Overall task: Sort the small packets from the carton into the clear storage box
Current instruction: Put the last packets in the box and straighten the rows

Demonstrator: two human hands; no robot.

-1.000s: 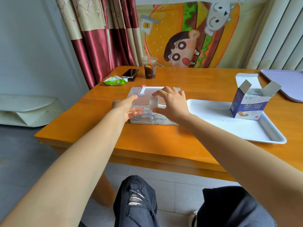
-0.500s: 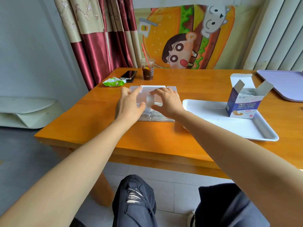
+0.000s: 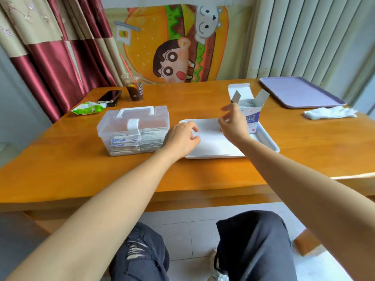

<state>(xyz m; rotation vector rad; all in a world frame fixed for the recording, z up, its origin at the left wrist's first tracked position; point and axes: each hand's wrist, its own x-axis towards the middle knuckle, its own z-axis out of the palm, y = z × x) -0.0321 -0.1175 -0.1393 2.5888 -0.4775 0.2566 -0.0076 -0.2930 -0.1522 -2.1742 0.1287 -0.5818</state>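
The clear storage box (image 3: 133, 129) stands on the table with its lid down and white latch at the front; stacked small packets (image 3: 124, 142) show through its wall. The open blue and white carton (image 3: 250, 114) stands upright on the far right of the white tray (image 3: 267, 140), flaps up. My left hand (image 3: 182, 137) hovers at the tray's left end, just right of the box, fingers loosely curled and holding nothing. My right hand (image 3: 233, 123) is raised in front of the carton with fingers spread and relaxed, empty, covering the carton's lower left.
A phone (image 3: 109, 96), an iced drink cup (image 3: 135, 88) and a green wipes pack (image 3: 88, 108) lie at the table's back left. A lilac tray (image 3: 300, 92) and a white cloth (image 3: 330, 114) are at the back right. My knees are under the table edge.
Both hands have left the storage box's lid and moved right over the white tray. The right hand has reached the carton. The box now stands shut, and my head has turned right.
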